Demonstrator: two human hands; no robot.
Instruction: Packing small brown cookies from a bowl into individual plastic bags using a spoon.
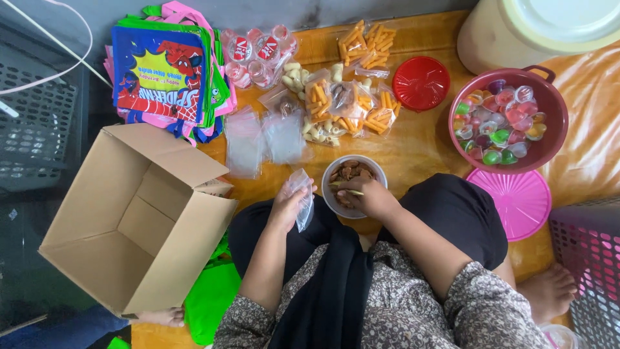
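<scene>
My left hand [288, 205] holds a small clear plastic bag [302, 200] in front of my lap. My right hand [367, 194] reaches into a grey bowl [330, 173] of brown snack pieces and grips a thin utensil there; its scoop end is hidden. The bowl stands on the orange mat between my knees. Beyond it lie filled bags of orange stick snacks [361, 48] and pale puffed snacks [294, 72], plus flat empty clear bags [244, 141].
An open cardboard box [139, 216] stands at the left. A stack of colourful printed tote bags [165, 71] lies behind it. A maroon bowl of jelly cups [554, 103], a red lid [421, 83], a pink lid [520, 200] and a pink basket [591, 258] are at the right.
</scene>
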